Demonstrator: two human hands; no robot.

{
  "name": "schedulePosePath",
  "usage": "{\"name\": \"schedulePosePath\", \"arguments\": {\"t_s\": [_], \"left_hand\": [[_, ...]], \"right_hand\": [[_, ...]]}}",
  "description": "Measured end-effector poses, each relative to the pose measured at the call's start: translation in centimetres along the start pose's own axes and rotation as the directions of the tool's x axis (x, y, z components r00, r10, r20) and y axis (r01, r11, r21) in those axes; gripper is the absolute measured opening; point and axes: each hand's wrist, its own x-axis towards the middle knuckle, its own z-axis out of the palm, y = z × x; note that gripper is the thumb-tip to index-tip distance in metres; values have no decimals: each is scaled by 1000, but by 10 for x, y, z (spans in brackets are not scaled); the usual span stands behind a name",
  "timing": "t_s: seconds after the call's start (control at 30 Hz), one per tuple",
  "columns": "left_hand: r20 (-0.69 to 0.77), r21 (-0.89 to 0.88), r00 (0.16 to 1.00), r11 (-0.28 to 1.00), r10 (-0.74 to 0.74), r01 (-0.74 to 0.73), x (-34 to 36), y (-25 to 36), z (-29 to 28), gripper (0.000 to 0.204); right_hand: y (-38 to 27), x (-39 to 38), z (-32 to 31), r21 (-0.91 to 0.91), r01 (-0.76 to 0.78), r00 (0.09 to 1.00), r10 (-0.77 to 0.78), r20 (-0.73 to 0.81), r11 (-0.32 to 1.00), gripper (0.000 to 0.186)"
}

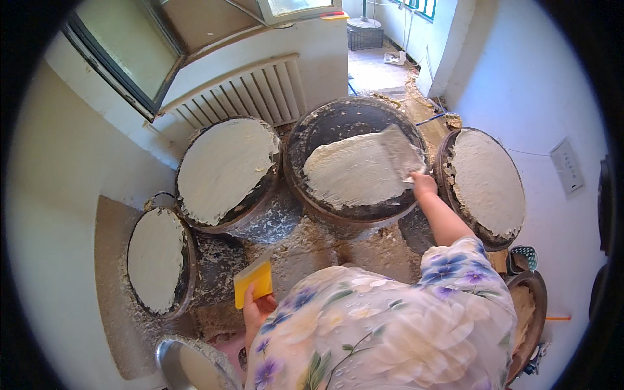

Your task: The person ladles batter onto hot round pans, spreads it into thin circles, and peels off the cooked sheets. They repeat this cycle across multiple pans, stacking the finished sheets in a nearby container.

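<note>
My right hand [426, 186] grips a wide, flat, batter-coated scraper [398, 151] over the right part of the middle round griddle [325, 125]. Pale batter [348, 170] covers a broad patch of that dark griddle, its far side showing bare with some crumbs. Part of the patch is hidden under the scraper. Low on the left, my left hand [257, 311] is closed on a yellow scraper [255, 283] with a thin blade edge, held apart from the griddles.
Other griddles spread with pale batter stand at left [224, 170], lower left [156, 260] and right [486, 182]. A metal basin [168, 364] of pale batter sits lower left. Dried scraps litter the floor [305, 250]. A radiator [250, 91] lines the far wall; an open window [127, 52] juts inward.
</note>
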Motion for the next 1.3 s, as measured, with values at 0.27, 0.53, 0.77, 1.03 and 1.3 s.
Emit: {"name": "schedulePosePath", "arguments": {"t_s": [0.27,0.53,0.77,1.03,1.3], "left_hand": [[-46,-81,999,997,-7,3,3,-7,1,25],[73,36,994,997,-75,73,28,-18,21,28],[-49,-11,998,999,-47,47,20,-12,4,25],[-109,-47,993,998,-36,31,15,-12,4,25],[-13,8,1000,1000,-26,26,34,-17,28,26]], "right_hand": [[-60,4,40,882,-464,886,26,464,80,55],[-160,12,45,21,490,834,-475,278,872,36],[4,56,13,25,-34,999,33,22,999,27],[-52,53,45,903,-411,911,4,413,123,57],[-173,47,34,-30,582,787,-554,270,813,46]]}}
